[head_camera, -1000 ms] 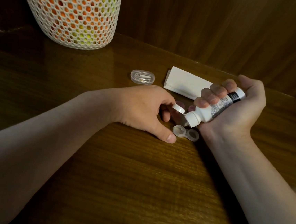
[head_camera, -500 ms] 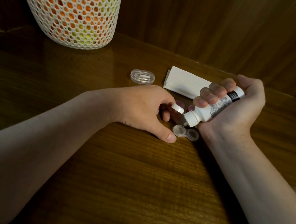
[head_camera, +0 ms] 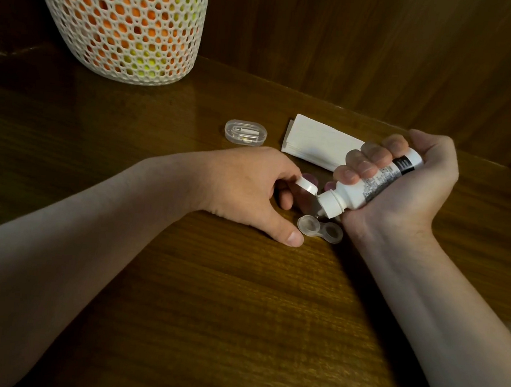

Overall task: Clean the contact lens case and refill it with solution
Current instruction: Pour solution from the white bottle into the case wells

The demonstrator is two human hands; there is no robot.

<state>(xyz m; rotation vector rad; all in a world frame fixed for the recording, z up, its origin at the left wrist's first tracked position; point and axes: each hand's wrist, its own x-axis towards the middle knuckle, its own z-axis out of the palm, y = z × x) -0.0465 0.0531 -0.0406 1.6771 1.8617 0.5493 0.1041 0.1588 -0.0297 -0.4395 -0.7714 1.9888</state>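
The table (head_camera: 237, 301) is dark brown with streaked grain. Far left, a white honeycomb-mesh basket (head_camera: 124, 18) shows orange and yellow-green inside. The bottle (head_camera: 370, 188) is white with 1 black band, and the 2 lids (head_camera: 310, 179) look purple.

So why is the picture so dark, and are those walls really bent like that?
Head view: dim, warm light, so the corners fall into shadow; a soft sheen lies on the wooden table below the mesh basket. The wide lens bows the wall panels. The lens case and solution bottle stay sharp.
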